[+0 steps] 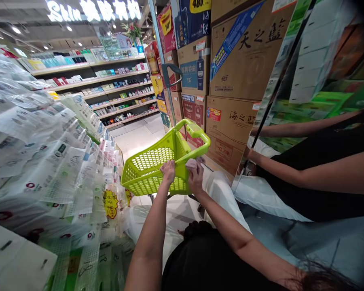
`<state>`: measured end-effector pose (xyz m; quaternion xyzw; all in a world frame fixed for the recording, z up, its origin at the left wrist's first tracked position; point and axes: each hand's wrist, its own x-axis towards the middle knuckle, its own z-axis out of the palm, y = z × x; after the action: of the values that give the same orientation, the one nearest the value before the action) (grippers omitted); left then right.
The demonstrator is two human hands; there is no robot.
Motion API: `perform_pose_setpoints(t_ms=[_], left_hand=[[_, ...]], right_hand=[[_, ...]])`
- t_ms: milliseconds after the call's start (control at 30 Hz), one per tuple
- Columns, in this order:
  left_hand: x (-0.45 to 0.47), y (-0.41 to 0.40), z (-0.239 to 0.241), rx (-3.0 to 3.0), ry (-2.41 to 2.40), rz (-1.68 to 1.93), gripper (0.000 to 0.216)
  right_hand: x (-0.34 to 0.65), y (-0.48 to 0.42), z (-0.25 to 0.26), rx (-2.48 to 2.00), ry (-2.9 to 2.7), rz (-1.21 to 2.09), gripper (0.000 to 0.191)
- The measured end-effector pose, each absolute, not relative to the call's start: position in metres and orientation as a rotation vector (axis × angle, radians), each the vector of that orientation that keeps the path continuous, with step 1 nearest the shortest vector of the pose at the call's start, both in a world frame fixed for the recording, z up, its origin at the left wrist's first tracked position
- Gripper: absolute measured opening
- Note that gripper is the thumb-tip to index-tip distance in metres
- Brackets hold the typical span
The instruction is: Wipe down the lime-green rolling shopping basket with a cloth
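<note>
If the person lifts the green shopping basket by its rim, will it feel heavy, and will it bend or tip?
The green basket is probably light: it looks empty and its walls are perforated plastic. It likely stays fairly stiff, as the rim under the left hand looks thick. It may tilt toward the handle, since both hands, the right hand too, hold one side.

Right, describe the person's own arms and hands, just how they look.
Both arms are bare to above the elbow, with no sleeve reaching the forearms. The left hand and right hand wear no gloves, and no rings, watch or bracelet show. A black garment covers the body between the arms. The reflected arms at right are mirror images.
</note>
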<state>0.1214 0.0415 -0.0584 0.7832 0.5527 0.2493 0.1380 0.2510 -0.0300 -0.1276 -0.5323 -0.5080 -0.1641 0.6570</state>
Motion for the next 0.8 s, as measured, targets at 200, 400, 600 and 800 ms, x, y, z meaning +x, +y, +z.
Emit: perform_pose_setpoints(t_ms=[200,400,600,800], left_hand=[[0.125,0.039,-0.056,2.228,1.622,0.740,0.052],[0.127,0.037,-0.057,2.198,1.598,0.757,0.060],[0.130,0.034,-0.060,2.179,1.548,0.792,0.068],[0.137,0.030,-0.062,2.203,1.493,0.874,0.061]], right_hand=[[0.291,-0.012,-0.066,-1.354,-1.184,-0.485,0.036],[0.282,-0.028,-0.071,-1.342,-1.560,-0.339,0.052],[0.293,-0.019,-0.056,-1.452,-1.307,-0.355,0.050],[0.271,-0.031,-0.120,-1.388,-1.402,-0.349,0.052]])
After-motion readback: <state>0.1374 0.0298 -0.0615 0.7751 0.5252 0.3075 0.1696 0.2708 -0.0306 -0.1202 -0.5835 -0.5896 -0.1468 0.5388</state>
